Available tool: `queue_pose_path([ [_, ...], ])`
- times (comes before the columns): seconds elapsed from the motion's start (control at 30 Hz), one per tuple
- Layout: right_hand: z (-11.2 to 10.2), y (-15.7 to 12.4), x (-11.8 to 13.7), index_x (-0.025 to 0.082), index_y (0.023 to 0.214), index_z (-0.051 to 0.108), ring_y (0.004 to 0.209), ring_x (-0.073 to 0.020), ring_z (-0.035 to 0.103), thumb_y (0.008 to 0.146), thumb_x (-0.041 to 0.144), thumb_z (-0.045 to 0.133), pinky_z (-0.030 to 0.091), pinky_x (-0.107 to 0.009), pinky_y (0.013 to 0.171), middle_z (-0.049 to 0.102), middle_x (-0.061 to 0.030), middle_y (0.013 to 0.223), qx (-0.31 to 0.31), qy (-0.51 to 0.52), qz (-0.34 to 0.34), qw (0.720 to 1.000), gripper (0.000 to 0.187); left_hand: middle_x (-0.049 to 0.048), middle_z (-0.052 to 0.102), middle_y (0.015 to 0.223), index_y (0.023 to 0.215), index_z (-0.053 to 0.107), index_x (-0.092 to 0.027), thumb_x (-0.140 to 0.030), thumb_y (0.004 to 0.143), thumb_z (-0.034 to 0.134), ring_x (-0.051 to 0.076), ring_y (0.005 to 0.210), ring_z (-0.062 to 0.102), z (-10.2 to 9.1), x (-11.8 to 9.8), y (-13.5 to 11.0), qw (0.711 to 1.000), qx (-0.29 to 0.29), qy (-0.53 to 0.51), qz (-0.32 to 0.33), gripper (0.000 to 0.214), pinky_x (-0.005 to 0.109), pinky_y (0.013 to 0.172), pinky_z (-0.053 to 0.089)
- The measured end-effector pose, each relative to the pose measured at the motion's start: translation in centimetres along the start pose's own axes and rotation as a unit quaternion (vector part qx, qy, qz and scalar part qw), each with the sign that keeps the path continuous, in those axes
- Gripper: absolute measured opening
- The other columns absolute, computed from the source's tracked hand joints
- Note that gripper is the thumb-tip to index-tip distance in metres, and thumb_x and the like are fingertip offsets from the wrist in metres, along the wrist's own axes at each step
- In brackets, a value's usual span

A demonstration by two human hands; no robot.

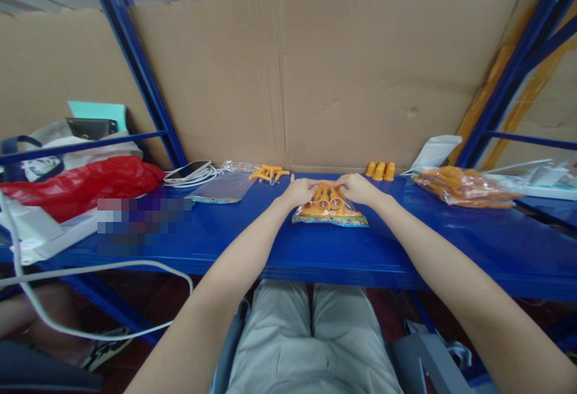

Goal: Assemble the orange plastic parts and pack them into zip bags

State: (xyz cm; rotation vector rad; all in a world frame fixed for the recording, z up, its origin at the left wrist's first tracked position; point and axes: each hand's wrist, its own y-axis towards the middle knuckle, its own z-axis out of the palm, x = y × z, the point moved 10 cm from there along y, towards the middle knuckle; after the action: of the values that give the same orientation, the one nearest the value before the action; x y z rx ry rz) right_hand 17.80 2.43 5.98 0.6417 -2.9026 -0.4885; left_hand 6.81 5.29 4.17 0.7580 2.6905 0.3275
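Observation:
A clear plastic bag (330,221) with a colourful printed strip along its near edge lies on the blue table in front of me. Inside it are orange plastic parts (325,200), some of them round and cup-like. My left hand (301,192) is closed on the bag's far left corner, thumb and fingers pinching the film. At the far right corner, my right hand (359,189) pinches the same bag. Both fingertips are partly hidden, close to the orange parts.
Orange trigger-shaped pieces (269,173) and a flat clear bag (225,186) lie left of my hands. Several small orange cups (380,171) stand at the back right, near a filled bag (464,186). Far left are a phone (193,169), white cables and a red bag (94,184).

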Motion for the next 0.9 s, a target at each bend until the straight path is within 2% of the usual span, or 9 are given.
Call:
queue_pose_path([
  [0.13, -0.3, -0.1, -0.2, 0.016, 0.095, 0.075, 0.093, -0.0185, 0.071, 0.080, 0.003, 0.044, 0.050, -0.025, 0.085, 0.077, -0.0072, 0.098, -0.010, 0.021, 0.012, 1.000, 0.036, 0.0075, 0.067, 0.129, 0.125, 0.068, -0.024, -0.024, 0.096, 0.043, 0.026, 0.123, 0.059, -0.3, -0.1, -0.2, 1.000, 0.008, -0.001, -0.009, 0.038, 0.054, 0.118, 0.022],
  [0.23, -0.5, 0.0, -0.5, 0.014, 0.109, 0.070, 0.084, -0.0170, 0.070, 0.079, 0.001, 0.044, 0.051, -0.024, 0.077, 0.076, -0.0068, 0.093, -0.035, 0.057, 0.019, 0.998, 0.042, 0.0076, 0.066, 0.130, 0.127, 0.065, -0.025, -0.024, 0.096, 0.041, 0.026, 0.125, 0.057, -0.4, -0.2, -0.4, 1.000, 0.020, -0.003, -0.020, 0.039, 0.056, 0.117, 0.022],
  [0.37, 0.3, 0.4, 0.1, 0.013, 0.120, 0.068, 0.091, -0.0179, 0.068, 0.076, 0.000, 0.044, 0.051, -0.028, 0.084, 0.074, -0.0097, 0.102, -0.034, 0.052, -0.028, 0.998, 0.052, 0.0072, 0.063, 0.135, 0.134, 0.058, -0.026, -0.030, 0.099, 0.036, 0.027, 0.130, 0.053, -0.2, -0.3, -0.7, 0.998, 0.048, 0.005, -0.038, 0.041, 0.057, 0.116, 0.024],
  [0.53, 1.3, 0.9, 0.8, 0.016, 0.109, 0.077, 0.093, -0.0196, 0.065, 0.075, -0.001, 0.042, 0.050, -0.032, 0.090, 0.073, -0.0110, 0.097, -0.032, 0.023, -0.103, 0.994, 0.052, 0.0063, 0.051, 0.148, 0.148, 0.041, -0.033, -0.039, 0.101, 0.028, 0.030, 0.139, 0.043, 0.1, -1.5, -1.1, 0.997, 0.072, 0.026, -0.026, 0.048, 0.064, 0.114, 0.020],
  [0.63, 1.4, 1.0, 0.6, 0.019, 0.101, 0.080, 0.089, -0.0185, 0.065, 0.073, -0.001, 0.043, 0.051, -0.031, 0.087, 0.073, -0.0091, 0.092, -0.042, 0.054, -0.115, 0.991, 0.050, 0.0060, 0.052, 0.147, 0.144, 0.047, -0.033, -0.040, 0.101, 0.024, 0.031, 0.138, 0.043, 0.5, -1.7, -1.3, 0.994, 0.092, 0.053, -0.027, 0.049, 0.065, 0.113, 0.021],
  [0.77, 0.7, 0.9, -0.7, 0.020, 0.087, 0.081, 0.084, -0.0164, 0.066, 0.072, -0.001, 0.044, 0.052, -0.028, 0.084, 0.073, -0.0067, 0.091, -0.064, 0.129, -0.075, 0.987, 0.045, 0.0034, 0.051, 0.148, 0.137, 0.055, -0.034, -0.034, 0.099, 0.027, 0.031, 0.135, 0.047, 0.7, -1.5, -1.1, 0.994, 0.097, 0.045, -0.034, 0.048, 0.062, 0.111, 0.029],
  [0.9, 0.1, 0.8, -2.9, 0.017, 0.078, 0.079, 0.082, -0.0168, 0.066, 0.073, 0.000, 0.044, 0.052, -0.028, 0.083, 0.074, -0.0060, 0.086, -0.097, 0.204, 0.022, 0.974, 0.039, 0.0019, 0.055, 0.144, 0.134, 0.060, -0.034, -0.030, 0.097, 0.032, 0.031, 0.133, 0.050, 0.6, -1.1, -0.9, 0.995, 0.085, 0.027, -0.048, 0.046, 0.059, 0.112, 0.031],
])
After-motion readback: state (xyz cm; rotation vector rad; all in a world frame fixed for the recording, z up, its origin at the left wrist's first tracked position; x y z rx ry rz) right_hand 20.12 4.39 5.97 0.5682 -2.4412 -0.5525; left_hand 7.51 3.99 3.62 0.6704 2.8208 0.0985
